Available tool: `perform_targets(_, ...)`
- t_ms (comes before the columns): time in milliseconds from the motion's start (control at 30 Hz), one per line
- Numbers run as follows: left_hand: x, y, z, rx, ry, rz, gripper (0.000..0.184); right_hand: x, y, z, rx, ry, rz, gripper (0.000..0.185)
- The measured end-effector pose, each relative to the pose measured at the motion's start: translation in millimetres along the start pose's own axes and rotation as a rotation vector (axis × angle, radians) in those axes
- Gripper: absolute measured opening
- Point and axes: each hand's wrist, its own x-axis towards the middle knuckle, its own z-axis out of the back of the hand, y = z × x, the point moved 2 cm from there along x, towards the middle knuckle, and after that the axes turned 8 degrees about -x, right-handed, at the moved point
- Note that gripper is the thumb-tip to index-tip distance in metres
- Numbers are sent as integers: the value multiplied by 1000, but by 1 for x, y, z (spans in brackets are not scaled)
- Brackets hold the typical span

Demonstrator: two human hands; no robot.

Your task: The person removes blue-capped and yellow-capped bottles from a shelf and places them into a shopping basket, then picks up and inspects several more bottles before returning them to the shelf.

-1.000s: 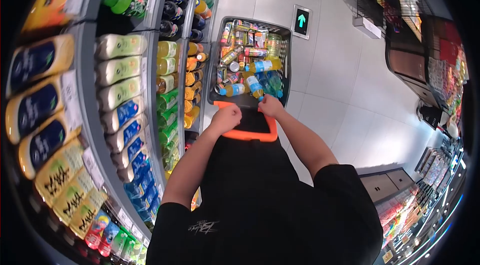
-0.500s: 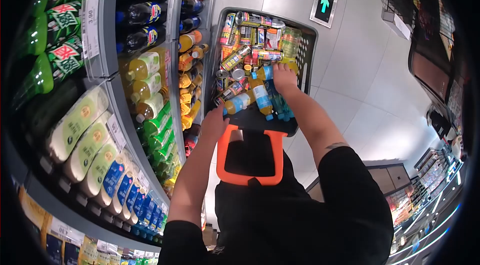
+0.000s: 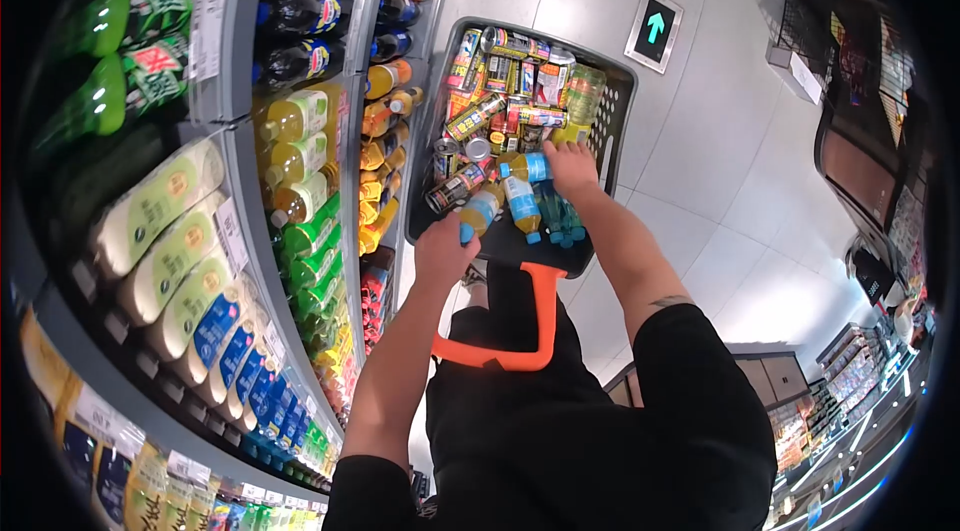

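My left hand (image 3: 446, 249) is closed round the cap end of an orange drink bottle (image 3: 483, 210) with a pale blue label, at the near left of a dark shopping basket (image 3: 622, 91). My right hand (image 3: 574, 169) has its fingers curled over one end of another blue-labelled orange bottle (image 3: 530, 167); its fingertips are partly hidden. Between the hands lies a third such bottle (image 3: 521, 203), cap towards me. Beside it rest clear bluish bottles (image 3: 560, 215). Several drink cans (image 3: 475, 118) fill the far part of the basket, next to a yellow-green bottle (image 3: 583, 96).
The basket's orange handle (image 3: 547, 316) leans towards my body. Along the left run shelves of dark cola bottles (image 3: 308, 14), green soda bottles (image 3: 155, 81) and white-green bottles (image 3: 165, 186). A green arrow sign (image 3: 655, 28) is set in the tiled floor (image 3: 700, 161) at right.
My left hand has taken hold of the left orange bottle and turned its cap end towards me. My right hand and its bottle have shifted slightly nearer. The handle's left side is now hidden.
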Motion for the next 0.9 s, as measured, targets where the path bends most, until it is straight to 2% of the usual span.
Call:
perform_targets(33,-8,-5,8,-2,-17,-24,32,-11,1,19,85,88,12,54)
perform_targets(133,-45,-16,44,-48,-111,-135,33,-54,8,78,385,74,-31,66)
perform_targets(167,-59,-17,59,-89,-172,-201,33,-56,9,68,510,52,-31,73)
perform_targets(233,-93,-18,89,-179,-262,-303,38,-82,18,100,776,109,-64,72)
perform_targets(300,-132,-28,121,-202,-376,-345,41,-107,31,108,1055,93,-52,73)
perform_targets(367,-176,-42,159,-152,-447,-356,43,-135,49,141,1233,188,-22,72)
perform_targets(500,-257,-63,213,-588,-783,-616,38,-194,94,213,1632,344,129,67)
perform_targets(567,-278,-69,227,-841,-856,-756,48,-240,124,267,1859,371,232,64)
perform_targets(667,-316,-74,245,-1312,-819,-760,54,-284,158,304,1948,376,456,68)
perform_targets(700,-327,-72,249,-1355,-920,-680,55,-299,173,315,1987,328,477,65)
perform_targets(800,-367,-52,257,-1520,-839,-763,44,-325,201,332,2000,399,641,61)
perform_targets(833,-390,-58,259,-1656,-801,-767,43,-344,213,341,2015,399,650,59)
perform_targets(867,-406,-55,261,-1647,-838,-789,45,-353,223,346,1998,357,687,60)
perform_targets(900,-423,-50,262,-1651,-841,-820,46,-350,230,344,2012,453,749,64)
